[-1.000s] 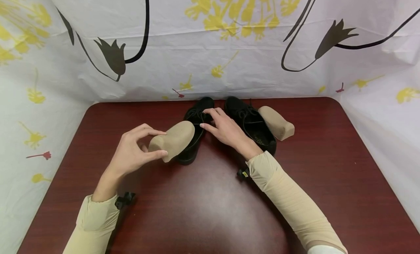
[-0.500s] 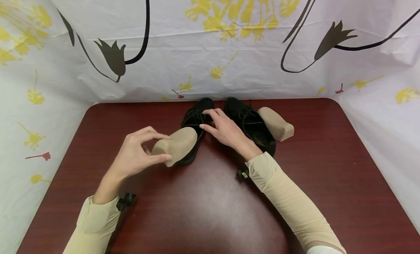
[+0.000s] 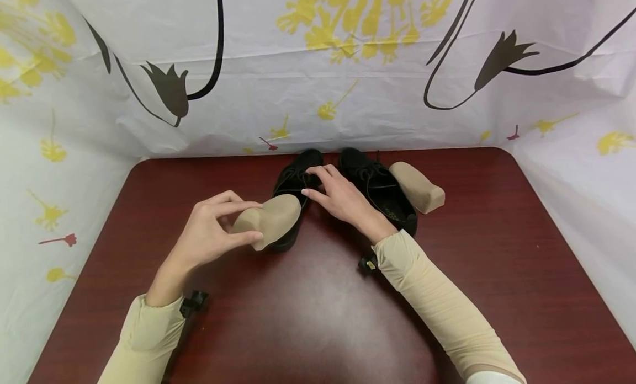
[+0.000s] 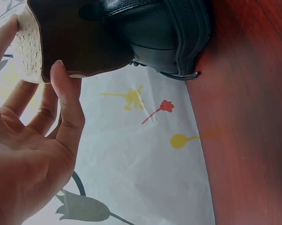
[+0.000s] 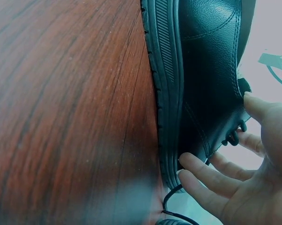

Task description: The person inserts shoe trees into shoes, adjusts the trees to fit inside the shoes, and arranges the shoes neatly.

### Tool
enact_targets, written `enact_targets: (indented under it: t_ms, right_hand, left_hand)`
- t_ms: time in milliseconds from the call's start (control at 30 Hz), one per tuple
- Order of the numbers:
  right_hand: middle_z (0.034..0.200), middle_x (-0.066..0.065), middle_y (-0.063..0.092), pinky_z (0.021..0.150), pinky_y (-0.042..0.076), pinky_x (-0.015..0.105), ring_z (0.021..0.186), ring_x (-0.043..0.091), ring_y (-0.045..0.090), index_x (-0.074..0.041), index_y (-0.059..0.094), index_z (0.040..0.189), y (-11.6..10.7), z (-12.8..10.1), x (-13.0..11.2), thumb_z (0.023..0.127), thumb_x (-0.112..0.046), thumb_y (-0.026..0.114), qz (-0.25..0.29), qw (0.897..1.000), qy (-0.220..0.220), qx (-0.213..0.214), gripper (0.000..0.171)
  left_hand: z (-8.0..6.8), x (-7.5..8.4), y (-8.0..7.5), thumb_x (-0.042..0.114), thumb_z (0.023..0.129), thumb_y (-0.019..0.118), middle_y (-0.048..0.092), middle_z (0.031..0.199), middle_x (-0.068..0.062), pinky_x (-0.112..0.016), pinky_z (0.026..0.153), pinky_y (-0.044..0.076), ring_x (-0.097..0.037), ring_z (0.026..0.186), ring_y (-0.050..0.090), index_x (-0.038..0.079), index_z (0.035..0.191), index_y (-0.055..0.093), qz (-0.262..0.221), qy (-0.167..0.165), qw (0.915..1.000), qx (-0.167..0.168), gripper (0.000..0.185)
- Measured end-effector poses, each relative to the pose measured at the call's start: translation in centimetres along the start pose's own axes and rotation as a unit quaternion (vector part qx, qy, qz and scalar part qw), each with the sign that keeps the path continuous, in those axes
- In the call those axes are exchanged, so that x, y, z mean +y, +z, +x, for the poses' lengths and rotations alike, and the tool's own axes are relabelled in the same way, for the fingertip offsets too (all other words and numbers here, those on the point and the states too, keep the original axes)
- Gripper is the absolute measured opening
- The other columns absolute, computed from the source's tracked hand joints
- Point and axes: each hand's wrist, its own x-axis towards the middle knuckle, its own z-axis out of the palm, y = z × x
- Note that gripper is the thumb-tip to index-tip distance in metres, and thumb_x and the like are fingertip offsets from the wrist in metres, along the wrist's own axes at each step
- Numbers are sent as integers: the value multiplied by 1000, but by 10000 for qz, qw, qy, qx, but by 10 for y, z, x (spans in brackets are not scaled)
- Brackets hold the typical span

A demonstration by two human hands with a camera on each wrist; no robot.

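Observation:
My left hand (image 3: 206, 232) pinches the heel end of a beige moulded pulp shoe insert (image 3: 280, 216), thumb on one side and fingers on the other. The insert's rounded end lies over the opening of the left black lace-up shoe (image 3: 290, 179); in the left wrist view the insert (image 4: 85, 44) meets the shoe (image 4: 152, 35). How far it reaches inside is hidden. My right hand (image 3: 343, 197) rests on the same shoe from the right. In the right wrist view its fairly straight fingers (image 5: 211, 176) touch the shoe's side (image 5: 206, 70), thumb near the collar.
A second black shoe (image 3: 365, 166) stands to the right, its opening facing me. Against its outer side lies another beige insert (image 3: 419, 188). The dark red table (image 3: 318, 318) ends at a white patterned cloth (image 3: 397, 113) at the back and sides.
My left hand has moved the insert slightly right and towards me, over the shoe's opening. My right hand has stayed on the shoe.

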Motion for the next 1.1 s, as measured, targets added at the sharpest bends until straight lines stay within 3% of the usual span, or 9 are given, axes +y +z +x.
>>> enact_targets:
  t_ms: [300,633,800,933,1100]
  right_hand:
    - [140,5,45,89,51,42,110,19,63,-24,46,145,0,-1,1,100,-49,53,15,10000,2,22,52]
    - [141,5,46,87,52,41,112,21,62,-23,45,146,2,-1,1,100,-50,52,-33,10000,-50,-4,53]
    - [142,5,45,88,51,41,112,21,62,-24,45,146,1,-1,0,100,-50,52,-31,10000,-26,19,53]
    - [142,5,45,89,51,41,113,20,62,-25,45,146,0,-1,0,100,-50,52,-16,10000,32,22,53]
    - [141,5,46,89,51,41,113,20,61,-24,46,146,0,-2,0,101,-50,51,-3,10000,-9,37,52]
  left_hand:
    - [4,-2,5,5,66,92,60,79,-1,-24,52,38,-27,55,47,4,103,78,-37,151,9999,38,40]
    - [5,-1,9,5,66,92,59,80,-2,-23,53,38,-23,57,48,4,104,78,26,75,9999,117,40]
    - [4,-17,14,8,67,93,60,82,-1,-24,53,37,-20,58,47,6,106,78,16,131,9998,171,42]
    - [4,-36,19,17,68,93,59,84,6,-24,53,37,-12,60,46,16,108,79,66,90,9998,182,43]
    - [5,-43,21,26,70,93,58,87,12,-22,54,37,-8,62,45,25,109,79,168,70,9997,153,41]
